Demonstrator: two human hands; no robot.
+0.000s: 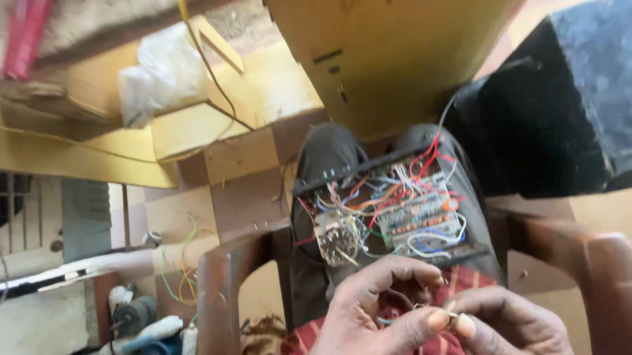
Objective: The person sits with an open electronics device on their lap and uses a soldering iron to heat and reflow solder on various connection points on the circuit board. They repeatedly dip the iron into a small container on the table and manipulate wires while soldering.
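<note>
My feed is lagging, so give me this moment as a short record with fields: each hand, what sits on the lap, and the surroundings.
left hand: left hand pinches a thin wire between thumb and fingers
right hand: right hand grips the same wire at its tip
on the lap: open box with a circuit board and tangled coloured wires
seat: brown plastic chair, arms on both sides
left of chair: loose wires and tools on the floor
ahead: yellow wooden table
</note>
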